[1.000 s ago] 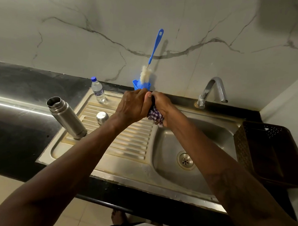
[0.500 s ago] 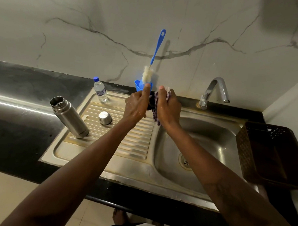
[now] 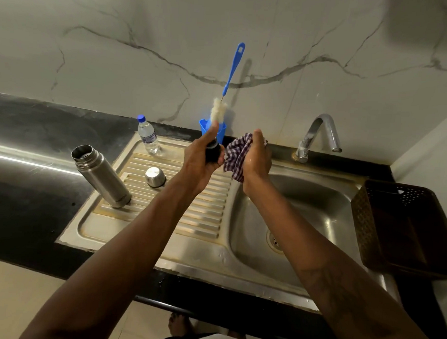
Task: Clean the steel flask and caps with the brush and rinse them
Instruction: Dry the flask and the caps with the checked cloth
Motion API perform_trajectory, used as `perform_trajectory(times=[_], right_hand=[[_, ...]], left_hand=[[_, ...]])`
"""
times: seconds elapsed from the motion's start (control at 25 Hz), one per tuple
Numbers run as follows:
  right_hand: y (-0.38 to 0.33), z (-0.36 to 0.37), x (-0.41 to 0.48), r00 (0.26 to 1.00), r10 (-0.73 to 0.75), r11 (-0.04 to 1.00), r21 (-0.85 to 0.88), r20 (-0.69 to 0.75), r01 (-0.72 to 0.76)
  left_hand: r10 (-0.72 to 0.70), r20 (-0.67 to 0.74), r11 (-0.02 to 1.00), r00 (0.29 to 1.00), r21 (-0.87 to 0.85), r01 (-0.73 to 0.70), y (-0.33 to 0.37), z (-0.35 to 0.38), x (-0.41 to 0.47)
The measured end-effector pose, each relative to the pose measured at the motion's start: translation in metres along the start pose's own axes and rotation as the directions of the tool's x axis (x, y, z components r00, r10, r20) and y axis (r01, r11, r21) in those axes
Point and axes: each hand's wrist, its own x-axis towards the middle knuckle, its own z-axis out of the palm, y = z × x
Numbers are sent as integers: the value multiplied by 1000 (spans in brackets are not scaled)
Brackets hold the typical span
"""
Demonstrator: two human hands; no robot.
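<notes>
My left hand (image 3: 200, 159) grips a small black cap (image 3: 213, 152) above the ribbed drainboard (image 3: 180, 206). Right beside it my right hand (image 3: 257, 157) holds a crumpled checked cloth (image 3: 236, 157) against the cap. The open steel flask (image 3: 100, 176) stands at the drainboard's left edge. A steel cup cap (image 3: 155, 176) sits upside down on the ribs to the flask's right. The blue-handled bottle brush (image 3: 228, 80) leans on the wall, its white bristles in a blue cup (image 3: 220, 132) behind my hands.
A small plastic water bottle (image 3: 147, 136) stands at the drainboard's back. The sink basin (image 3: 304, 210) with its drain lies under my right forearm, and the tap (image 3: 317, 134) is behind it. A dark perforated basket (image 3: 403, 226) sits at the right.
My hands rose and drew slightly apart. The black cap now shows in my left hand, and the cloth has opened out in my right.
</notes>
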Motion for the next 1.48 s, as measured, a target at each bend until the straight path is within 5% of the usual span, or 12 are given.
perform_trajectory(times=[0.12,0.28,0.4,0.56,0.68,0.8,1.04,1.12,1.24,1.32,1.4,1.48], right_hand=[[4,-5,-2,988,-155,986,63,7,154],[24,7,-20,851,-368,911,-39,374,411],[14,15,-24,781,-522,756,-238,342,609],[4,16,-18,634,-708,520,-377,312,766],[9,12,-15,610,-740,463,-443,284,768],[19,4,-10,616,-742,425,-527,264,736],[40,8,-13,591,-772,355,-612,235,707],[47,11,-11,621,-751,417,-568,224,709],[57,19,-8,824,-553,718,-429,126,548],[64,25,-3,903,-421,814,-404,83,417],[74,31,-1,932,-349,836,-419,94,355],[85,38,-3,949,-287,846,-432,127,313]], left_hand=[[-78,58,921,995,-377,94,1,-8,2],[7,282,844,959,-516,146,-4,8,-5],[103,269,940,958,-342,-5,-1,9,-5],[108,225,947,968,-320,-31,-11,11,-10],[77,81,996,994,-56,-73,-19,14,-15],[-49,-105,943,993,324,81,-22,7,-21],[-178,-112,920,978,333,206,-25,-26,-19],[-224,-72,919,972,316,235,-24,-42,-23],[-277,-93,940,956,181,290,-22,-72,-27],[-246,-150,943,957,190,273,-24,-103,-26],[-185,-276,830,943,470,300,-26,-143,-21],[-89,-389,579,917,729,366,-26,-180,-21]])
